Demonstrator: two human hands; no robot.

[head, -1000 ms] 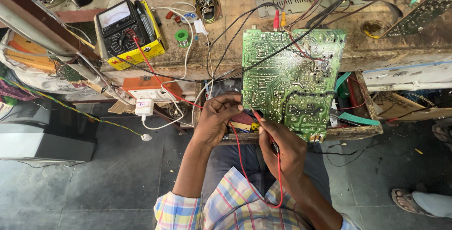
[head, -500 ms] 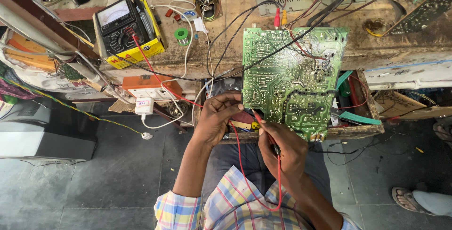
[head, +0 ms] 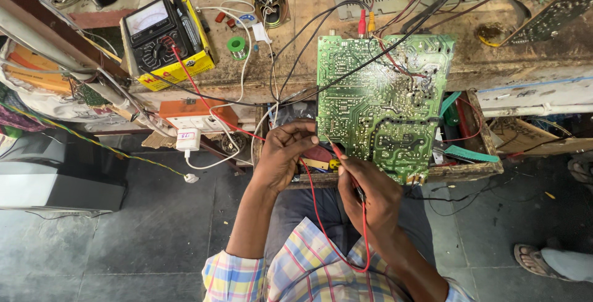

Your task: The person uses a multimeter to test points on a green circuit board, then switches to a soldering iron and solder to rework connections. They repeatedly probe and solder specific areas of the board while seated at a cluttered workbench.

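**Probing the green board at the bench edge**

While the green circuit board (head: 382,107) leans solder-side up over the bench lip, the left hand (head: 284,157) is closed on its lower-left edge and the right hand (head: 369,197) pinches a red test probe (head: 341,157) against it. It looks light, stiff and fragile; the bare edges seem the safest hold. Left of the board sits a black meter (head: 162,35) in a yellow case; below the meter, an orange-topped socket box (head: 199,114) with a small white label.

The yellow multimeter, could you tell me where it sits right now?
In the head view the yellow multimeter lies on the workbench at upper left, left of the green circuit board.
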